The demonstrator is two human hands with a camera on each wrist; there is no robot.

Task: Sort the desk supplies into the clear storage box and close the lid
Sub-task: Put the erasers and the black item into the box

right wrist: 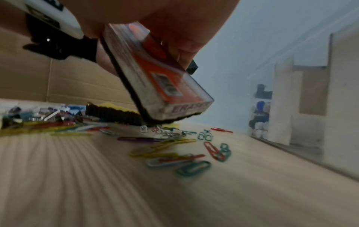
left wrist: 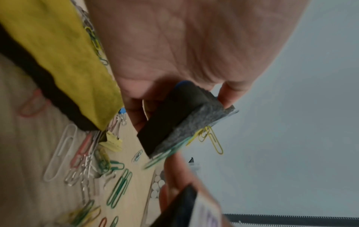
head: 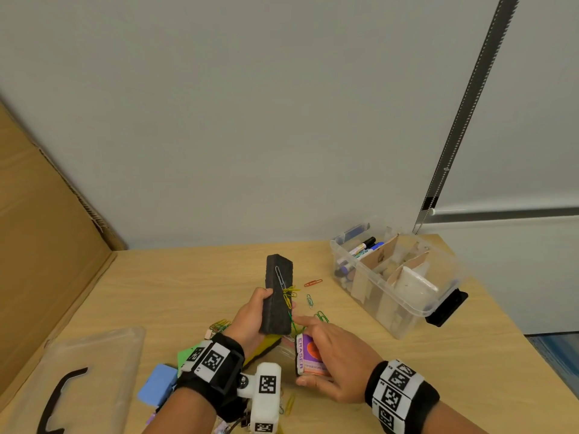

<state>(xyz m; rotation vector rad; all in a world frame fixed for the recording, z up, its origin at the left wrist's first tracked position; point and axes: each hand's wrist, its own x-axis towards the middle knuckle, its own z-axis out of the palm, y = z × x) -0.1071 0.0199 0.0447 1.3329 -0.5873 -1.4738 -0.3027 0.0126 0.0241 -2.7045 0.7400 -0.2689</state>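
Observation:
My left hand [head: 253, 311] grips a long black felt eraser [head: 278, 296] and holds it up above the desk, felt side toward me, with a silver and several yellow and green paper clips [head: 289, 296] stuck to it. The left wrist view shows the same eraser [left wrist: 174, 121] between thumb and fingers. My right hand [head: 329, 355] holds a smaller eraser with a purple and orange label reading ERASER [head: 308, 355], also seen tilted just above the desk as the labelled eraser [right wrist: 155, 79]. The clear storage box [head: 419, 305] stands open at the right with cardboard dividers and markers [head: 365, 245] inside.
The clear lid [head: 94, 371] with a black handle lies at front left. Loose coloured paper clips [right wrist: 186, 155], a yellow and black sponge eraser [left wrist: 58, 61], blue and green pads [head: 159, 383] and binder clips crowd the desk below my hands. Cardboard [head: 37, 245] leans at left.

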